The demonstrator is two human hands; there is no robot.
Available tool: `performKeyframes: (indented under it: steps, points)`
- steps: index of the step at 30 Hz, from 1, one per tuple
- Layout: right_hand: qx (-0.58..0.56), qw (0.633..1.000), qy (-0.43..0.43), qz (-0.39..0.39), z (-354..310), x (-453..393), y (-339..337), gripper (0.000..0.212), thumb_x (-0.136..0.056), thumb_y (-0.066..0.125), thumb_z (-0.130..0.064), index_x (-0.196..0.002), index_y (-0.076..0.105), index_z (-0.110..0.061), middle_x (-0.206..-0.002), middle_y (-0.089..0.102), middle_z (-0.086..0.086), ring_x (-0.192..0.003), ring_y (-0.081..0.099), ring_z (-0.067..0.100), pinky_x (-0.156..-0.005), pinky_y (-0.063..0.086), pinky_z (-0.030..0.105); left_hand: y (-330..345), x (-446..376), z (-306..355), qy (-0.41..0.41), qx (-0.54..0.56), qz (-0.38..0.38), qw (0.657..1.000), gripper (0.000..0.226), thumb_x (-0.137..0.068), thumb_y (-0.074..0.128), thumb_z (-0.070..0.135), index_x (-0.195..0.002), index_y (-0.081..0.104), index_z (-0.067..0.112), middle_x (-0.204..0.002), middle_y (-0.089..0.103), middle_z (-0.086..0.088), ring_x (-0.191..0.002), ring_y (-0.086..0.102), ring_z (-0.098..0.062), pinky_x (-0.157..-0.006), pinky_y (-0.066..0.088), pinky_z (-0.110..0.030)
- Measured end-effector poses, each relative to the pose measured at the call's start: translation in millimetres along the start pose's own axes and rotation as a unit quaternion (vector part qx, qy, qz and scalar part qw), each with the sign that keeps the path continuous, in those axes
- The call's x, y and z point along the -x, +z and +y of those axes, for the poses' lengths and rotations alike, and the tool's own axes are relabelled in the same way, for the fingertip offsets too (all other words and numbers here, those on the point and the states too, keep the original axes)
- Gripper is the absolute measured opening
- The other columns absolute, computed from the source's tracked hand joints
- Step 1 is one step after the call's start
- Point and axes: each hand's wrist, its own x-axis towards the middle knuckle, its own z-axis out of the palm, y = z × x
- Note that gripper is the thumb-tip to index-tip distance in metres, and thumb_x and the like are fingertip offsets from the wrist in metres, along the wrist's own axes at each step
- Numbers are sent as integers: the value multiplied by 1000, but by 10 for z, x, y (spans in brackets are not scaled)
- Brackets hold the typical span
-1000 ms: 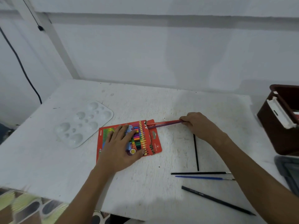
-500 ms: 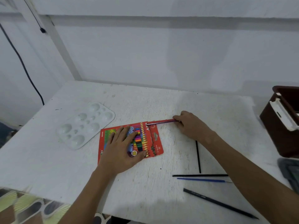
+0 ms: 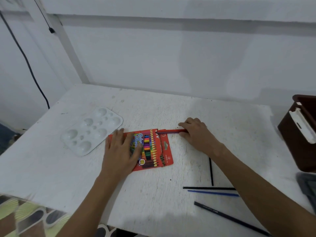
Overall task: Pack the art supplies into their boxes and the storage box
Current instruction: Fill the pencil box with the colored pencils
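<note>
A red colour-pencil box (image 3: pixel 153 149) lies flat on the white table (image 3: pixel 171 108). My left hand (image 3: pixel 121 151) rests flat on its left part with fingers spread. My right hand (image 3: pixel 196 134) pinches a couple of coloured pencils (image 3: pixel 171 131), red and purple, whose tips sit in the box's open top right corner. Loose on the table near my right forearm lie a black pencil (image 3: pixel 211 170), a second black pencil (image 3: pixel 208 187), a blue pencil (image 3: pixel 212 192) and a dark pencil (image 3: pixel 230 218). The brown storage box (image 3: pixel 297 139) stands at the right edge.
A white paint palette (image 3: pixel 90 130) lies left of the pencil box. A grey object (image 3: pixel 307 185) shows at the right edge below the storage box. A black cable (image 3: pixel 25 60) hangs on the left wall. The table's front edge runs near my forearms.
My right hand has pushed the coloured pencils leftward, deeper into the box's top corner. My left hand slid a little to the left on the box.
</note>
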Motion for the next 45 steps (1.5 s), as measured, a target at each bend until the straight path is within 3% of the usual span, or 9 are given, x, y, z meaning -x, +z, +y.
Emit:
performKeyframes:
  steps: [3,6,10,18,23,30,38,43,45]
  points:
    - [-77,997,16,-25,53,-26,-48,27,-91,60,-20,-116,66,-12,-100,60,3,-90,51,14,-86,42,24,59,-12,-1,-67,-61,-14,996,71,-86,28,64,-137,43,17,-145,36,-19,-135,29,-39,-108,28,-55]
    - [-106,994,16,-37,46,-45,-77,25,-89,63,-17,-112,69,-10,-97,61,4,-83,50,10,-74,34,11,100,-59,11,-47,-72,-33,996,78,-83,22,67,-138,41,15,-143,38,-19,-132,31,-40,-105,33,-54]
    - [-147,988,2,-50,-59,-77,-62,25,-88,65,-20,-110,70,-10,-100,64,4,-84,51,6,-67,31,1,140,-121,132,-20,-55,-61,996,82,-81,16,71,-142,36,19,-151,30,-15,-140,21,-39,-111,23,-50]
    - [-199,978,45,-40,-49,28,-56,36,-84,69,-29,-114,66,-10,-104,63,0,-88,52,4,-70,37,7,172,-129,235,-17,-18,-64,998,83,-79,19,75,-144,34,25,-154,27,-9,-144,17,-33,-114,20,-49]
    - [-141,986,52,-66,98,121,-146,32,-89,63,-26,-118,65,-14,-100,61,1,-86,53,9,-83,48,26,182,-124,246,-13,-25,-55,998,81,-80,23,74,-142,38,24,-152,32,-10,-142,22,-34,-113,23,-50]
    - [-189,979,63,-35,-20,39,-76,23,-87,66,-20,-107,70,-8,-101,70,5,-86,57,7,-69,37,5,184,-130,249,-13,-32,-55,998,81,-80,21,74,-142,37,24,-151,32,-10,-141,23,-34,-113,23,-49]
    - [-184,980,69,-32,-87,-95,9,28,-84,70,-23,-107,69,-8,-99,60,4,-87,51,7,-71,39,16,210,-135,237,-15,-37,-56,998,82,-80,20,75,-143,36,25,-153,30,-10,-142,21,-35,-113,22,-50]
    - [-200,977,17,-70,-110,-121,-5,25,-87,66,-20,-109,70,-10,-99,58,-3,-89,52,4,-66,36,4,206,-136,240,-17,-27,-55,998,83,-79,21,75,-142,37,24,-153,30,-10,-142,21,-35,-114,22,-50]
    - [-206,975,4,-83,-95,-146,-17,25,-87,67,-20,-110,70,-10,-96,56,-5,-89,52,4,-67,39,9,195,-133,243,-18,-17,-56,998,84,-77,21,75,-142,37,25,-153,29,-9,-143,19,-34,-114,20,-50]
